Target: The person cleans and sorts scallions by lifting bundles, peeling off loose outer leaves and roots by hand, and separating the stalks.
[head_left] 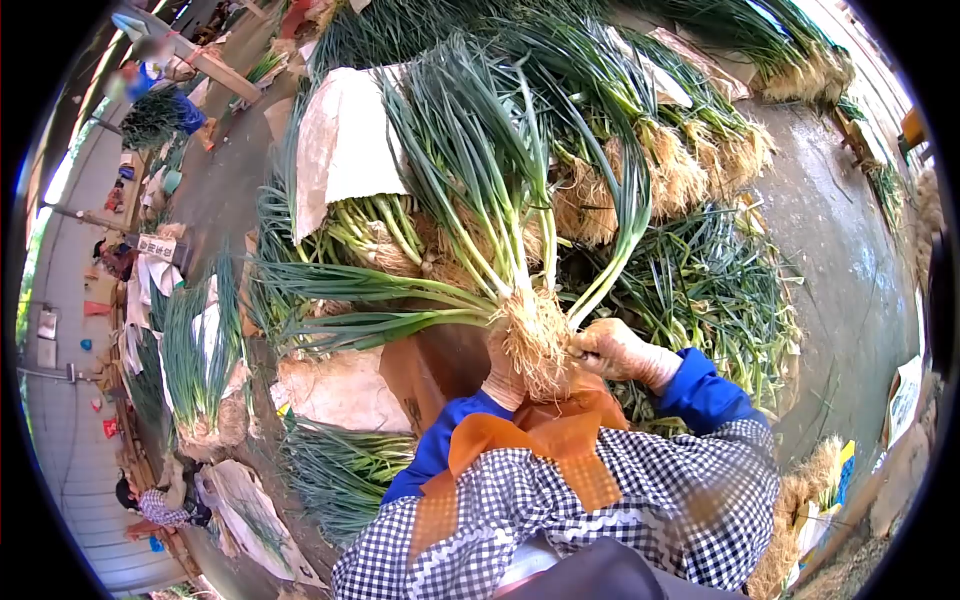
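Note:
A bunch of green garlic (515,265) stands before me, its pale roots toward my body and its long flat leaves fanning out away from me. My left hand (503,378) is at the root end, wrapped against the bunch, with most of its fingers hidden behind the roots. On the other side, my right hand (612,350) is closed, its fingertips by the base of a single stalk (595,295) that angles off to the right. Both hands look to be gloved. An orange apron (575,410) lies below the roots.
Rooted bundles (670,165) lie beyond the bunch. Loose leaves (710,300) heap at right, and more greens (340,470) lie at left. A white sack (345,140) covers some stalks. Further bundles (205,360) and another person (160,505) are at far left.

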The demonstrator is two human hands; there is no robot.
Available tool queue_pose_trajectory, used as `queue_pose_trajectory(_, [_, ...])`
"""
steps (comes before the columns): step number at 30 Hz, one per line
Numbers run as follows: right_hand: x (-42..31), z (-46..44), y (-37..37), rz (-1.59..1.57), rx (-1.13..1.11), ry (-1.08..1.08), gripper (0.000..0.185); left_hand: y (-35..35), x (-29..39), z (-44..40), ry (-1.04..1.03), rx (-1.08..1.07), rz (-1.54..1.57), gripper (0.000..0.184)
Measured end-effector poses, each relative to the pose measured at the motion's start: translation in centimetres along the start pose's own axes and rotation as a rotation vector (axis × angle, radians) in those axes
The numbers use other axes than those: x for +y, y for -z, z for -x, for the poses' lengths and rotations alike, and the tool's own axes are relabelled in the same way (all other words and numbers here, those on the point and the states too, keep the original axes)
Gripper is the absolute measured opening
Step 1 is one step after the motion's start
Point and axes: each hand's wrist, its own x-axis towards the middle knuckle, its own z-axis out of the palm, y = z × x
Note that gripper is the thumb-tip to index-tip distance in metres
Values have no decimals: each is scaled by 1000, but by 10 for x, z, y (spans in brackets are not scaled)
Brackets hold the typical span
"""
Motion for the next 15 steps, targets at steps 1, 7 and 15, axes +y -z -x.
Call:
queue_pose_trajectory(1, [-3,-3,-4,-107,18,95,9,-16,0,1,-29,20,-32,57])
queue_pose_trajectory(7, [-3,31,8,-304,-223,-391,18,6,28,-11,-78,-45,132,48])
queue_pose_trajectory(15, [70,-24,-22,-839,567,-634,27,30,33,2,23,51,197,41])
